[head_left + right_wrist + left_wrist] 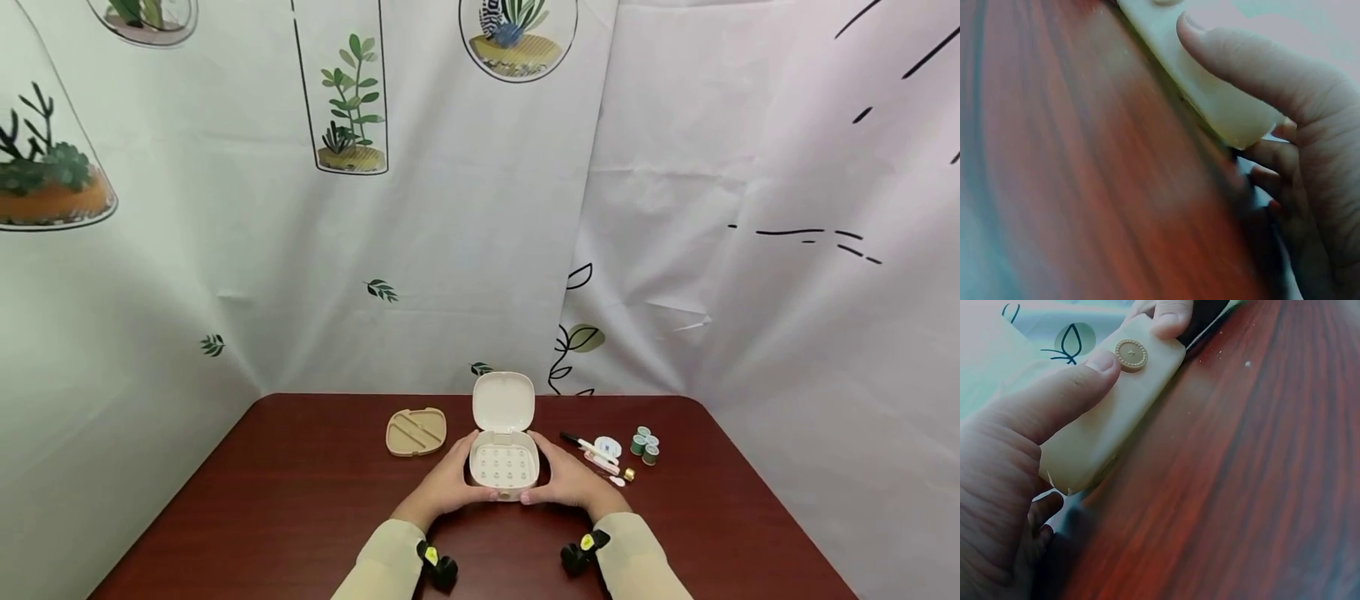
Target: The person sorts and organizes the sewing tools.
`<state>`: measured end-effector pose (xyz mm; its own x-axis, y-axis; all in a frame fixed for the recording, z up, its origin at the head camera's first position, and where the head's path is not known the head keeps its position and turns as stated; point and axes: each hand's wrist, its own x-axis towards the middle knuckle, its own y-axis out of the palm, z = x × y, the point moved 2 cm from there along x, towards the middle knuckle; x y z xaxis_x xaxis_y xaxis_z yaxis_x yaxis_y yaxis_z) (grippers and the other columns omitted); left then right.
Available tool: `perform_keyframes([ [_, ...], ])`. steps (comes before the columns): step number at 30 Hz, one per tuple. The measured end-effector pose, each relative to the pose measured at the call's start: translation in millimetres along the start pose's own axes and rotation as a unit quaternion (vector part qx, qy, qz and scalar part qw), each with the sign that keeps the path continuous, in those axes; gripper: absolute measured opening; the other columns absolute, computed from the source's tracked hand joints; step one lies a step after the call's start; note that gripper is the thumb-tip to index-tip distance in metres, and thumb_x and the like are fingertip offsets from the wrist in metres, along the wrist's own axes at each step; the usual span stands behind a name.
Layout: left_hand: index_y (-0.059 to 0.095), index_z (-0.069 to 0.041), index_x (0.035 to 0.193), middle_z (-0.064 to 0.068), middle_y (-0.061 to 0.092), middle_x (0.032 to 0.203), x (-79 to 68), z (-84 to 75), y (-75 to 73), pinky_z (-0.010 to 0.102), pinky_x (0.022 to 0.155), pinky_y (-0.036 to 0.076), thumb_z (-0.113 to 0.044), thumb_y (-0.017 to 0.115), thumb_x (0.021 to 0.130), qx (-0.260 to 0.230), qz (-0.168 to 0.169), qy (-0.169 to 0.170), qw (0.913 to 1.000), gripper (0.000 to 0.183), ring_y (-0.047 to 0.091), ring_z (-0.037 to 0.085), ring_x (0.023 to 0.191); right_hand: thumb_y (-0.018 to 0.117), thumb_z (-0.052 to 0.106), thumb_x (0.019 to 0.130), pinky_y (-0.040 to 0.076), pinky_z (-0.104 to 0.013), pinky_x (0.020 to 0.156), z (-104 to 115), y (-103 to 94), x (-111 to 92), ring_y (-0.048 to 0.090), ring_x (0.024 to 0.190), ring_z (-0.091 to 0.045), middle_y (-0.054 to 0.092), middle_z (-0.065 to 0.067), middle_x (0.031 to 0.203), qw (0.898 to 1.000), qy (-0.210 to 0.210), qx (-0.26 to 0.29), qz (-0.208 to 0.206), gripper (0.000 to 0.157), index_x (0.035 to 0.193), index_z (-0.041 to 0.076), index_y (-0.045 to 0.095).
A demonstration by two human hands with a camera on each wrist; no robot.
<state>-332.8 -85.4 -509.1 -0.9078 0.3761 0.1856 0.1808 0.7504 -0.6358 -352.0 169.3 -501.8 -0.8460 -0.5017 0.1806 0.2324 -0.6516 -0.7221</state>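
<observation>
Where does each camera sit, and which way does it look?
Head: worn on the person's head, looking forward and down at the open box, table and patterned cloth; the left hand, right hand and both sleeves show.
Left wrist: worn there, looking at the box's front and round button; the left hand and a bit of the other show.
Right wrist: worn there, facing the box's front; the right hand shows.
Shared: both wrist views show the box's front and the table.

Cream rounded box (1094, 440) — lid (503, 402) open upright, dotted floor (504, 470), tan button (1131, 355) — held from both sides
</observation>
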Motion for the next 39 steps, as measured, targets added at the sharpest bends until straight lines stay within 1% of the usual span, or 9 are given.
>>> perform_keyframes([
  [4,0.022,-0.005,0.161,0.019,0.032,0.159,-0.6,-1.2,0.6,0.061,0.110,0.035,-0.053,0.087,0.074,0.003,0.004,0.004,1.0000,0.118,0.037,0.036,0.144,0.087,0.043,0.076,0.038,-0.059,0.109,3.3,-22.0,-5.5,0.048,0.135,-0.033,0.050,-0.011,0.149,0.999,-0.007,0.003,-0.041,0.093,0.152,0.010,0.044],
  [8,0.021,-0.008,0.162,0.016,0.032,0.160,0.7,-0.4,0.7,0.059,0.111,0.035,-0.056,0.084,0.075,0.003,0.001,-0.005,1.0000,0.117,0.036,0.034,0.145,0.082,0.023,0.086,0.047,-0.051,0.101,0.9,-60.1,-14.2,0.059,0.122,-0.031,0.066,-0.008,0.128,0.981,-0.037,-0.017,-0.192,0.047,0.127,0.009,0.068],
  [11,0.021,-0.009,0.162,0.015,0.032,0.160,2.8,-1.0,-0.1,0.059,0.111,0.035,-0.057,0.082,0.076,0.006,-0.002,-0.006,1.0000,0.116,0.036,0.033,0.145,0.078,0.014,0.089,0.051,-0.049,0.092,-11.5,-89.5,-27.4,0.062,0.115,-0.031,0.070,-0.010,0.117,0.945,-0.010,-0.046,-0.324,0.027,0.115,0.008,0.072],
  [15,0.022,-0.007,0.161,0.016,0.032,0.160,3.4,-3.7,-2.5,0.059,0.111,0.035,-0.056,0.081,0.077,0.018,-0.001,-0.002,0.9998,0.115,0.036,0.035,0.145,0.071,0.013,0.094,0.045,-0.049,0.094,-36.4,-113.5,-51.8,0.058,0.116,-0.035,0.066,-0.019,0.119,0.891,0.084,-0.039,-0.444,0.023,0.114,0.002,0.070],
  [18,0.022,-0.006,0.161,0.017,0.033,0.160,3.4,-5.1,-3.8,0.060,0.111,0.036,-0.056,0.081,0.077,0.024,0.000,0.003,0.9997,0.114,0.036,0.036,0.144,0.065,0.016,0.097,0.041,-0.044,0.093,-52.9,-119.9,-67.3,0.056,0.110,-0.033,0.064,-0.020,0.118,0.858,0.154,-0.004,-0.491,0.025,0.117,0.001,0.068],
  [20,0.022,-0.007,0.161,0.017,0.033,0.160,3.4,-4.7,-3.2,0.059,0.111,0.035,-0.056,0.081,0.077,0.025,0.000,0.000,0.9997,0.114,0.036,0.035,0.145,0.062,0.020,0.099,0.040,-0.041,0.089,-61.5,-120.8,-74.8,0.055,0.105,-0.030,0.064,-0.021,0.118,0.847,0.192,0.020,-0.495,0.028,0.120,0.001,0.067],
  [25,0.022,-0.009,0.162,0.015,0.033,0.160,0.9,-0.6,1.7,0.059,0.111,0.035,-0.059,0.080,0.077,0.022,0.008,-0.013,0.9996,0.115,0.036,0.033,0.145,0.060,0.025,0.101,0.041,-0.039,0.088,-74.7,-114.0,-88.7,0.054,0.106,-0.029,0.063,-0.022,0.123,0.859,0.262,0.043,-0.438,0.034,0.126,0.002,0.064],
  [31,0.022,-0.008,0.162,0.017,0.033,0.160,-2.3,1.2,2.8,0.060,0.110,0.036,-0.059,0.080,0.077,0.021,0.005,-0.012,0.9997,0.114,0.037,0.035,0.144,0.059,0.027,0.101,0.043,-0.050,0.094,-79.9,-108.4,-89.7,0.055,0.113,-0.037,0.063,-0.025,0.124,0.882,0.280,0.032,-0.378,0.037,0.126,0.000,0.064],
  [39,0.024,-0.008,0.161,0.016,0.033,0.160,-2.5,-1.3,-0.3,0.060,0.110,0.037,-0.059,0.080,0.077,0.018,-0.001,-0.007,0.9998,0.114,0.039,0.034,0.143,0.062,0.023,0.098,0.041,-0.059,0.098,-82.3,-109.8,-88.0,0.053,0.116,-0.045,0.064,-0.028,0.121,0.871,0.295,0.014,-0.392,0.033,0.116,-0.003,0.069],
])
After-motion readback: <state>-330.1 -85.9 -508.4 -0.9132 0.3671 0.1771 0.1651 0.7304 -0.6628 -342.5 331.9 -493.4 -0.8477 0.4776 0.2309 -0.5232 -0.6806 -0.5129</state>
